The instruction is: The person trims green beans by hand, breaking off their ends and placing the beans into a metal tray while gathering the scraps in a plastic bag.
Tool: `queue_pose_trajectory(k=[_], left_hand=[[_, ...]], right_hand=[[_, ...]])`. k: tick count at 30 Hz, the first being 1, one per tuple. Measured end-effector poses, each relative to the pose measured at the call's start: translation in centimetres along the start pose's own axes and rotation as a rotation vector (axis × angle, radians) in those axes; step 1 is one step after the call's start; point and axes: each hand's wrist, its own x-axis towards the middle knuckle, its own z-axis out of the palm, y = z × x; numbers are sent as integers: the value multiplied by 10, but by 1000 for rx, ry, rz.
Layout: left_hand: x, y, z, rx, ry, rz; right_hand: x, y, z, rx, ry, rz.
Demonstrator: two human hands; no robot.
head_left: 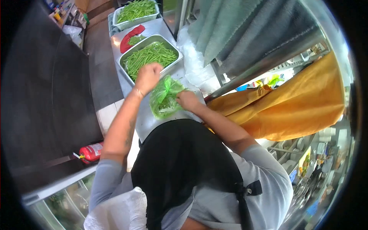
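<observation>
A tied green plastic bag (164,100) with green contents lies on the metal table in front of me. At its right side my right hand (188,100) pinches the plastic. My left hand (148,78) is closed above the near edge of the metal tray (125,71), up and left of the bag's knot. Whatever its fingers hold, if anything, is hidden. Cut green beans (149,57) fill that tray.
Behind the tray lie a red cloth (130,37) and a small green heap (136,40). A white basket of green beans (136,10) stands at the far end. Clear plastic (193,61) and an orange cloth (283,103) are right; a fire extinguisher (91,152) is left.
</observation>
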Motion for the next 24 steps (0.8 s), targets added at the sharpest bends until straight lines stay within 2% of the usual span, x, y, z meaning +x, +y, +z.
queue_pose_trajectory(k=[1,2,3,5,6,7,8,9,10,12,15,17,18,20,21,22,24], left_hand=[[-18,3,13,59,-164,-67],[-37,1,27,67,-262,-48],[-52,12,34,174,-328,-78],[-80,5,58,186,-372,-76],[-92,-5,70,131,-325,16],[-98,2,69,112,-385,-6],[-102,10,69,66,-372,69],[-107,14,72,71,-341,52],[-107,11,76,89,-355,73],[-110,6,79,106,-401,32],[-112,-13,88,127,-368,93],[-114,-11,86,193,-381,140],[-113,-6,85,191,-375,155],[-113,-1,78,194,-396,100],[-111,-8,81,241,-318,155],[-110,-18,81,234,-311,155],[-108,-18,72,118,-218,152]], right_hand=[[0,-1,11,-162,-35,79],[0,0,22,-194,-45,70],[0,2,30,-236,-46,71],[-4,-3,37,-163,7,176],[-5,-1,38,-202,-27,154],[-3,1,40,-85,-13,177],[-11,-6,27,-6,55,124],[-5,-4,26,-61,-51,238],[-9,2,29,-8,7,167],[-14,3,37,-97,190,106],[-10,2,27,-190,185,104],[-9,-3,16,-169,-61,117],[-9,-4,12,-180,-49,121],[-13,-10,5,-76,21,11],[-20,-14,1,-41,185,-53],[-18,-17,-3,-50,182,-54],[-11,-18,3,225,389,-130]])
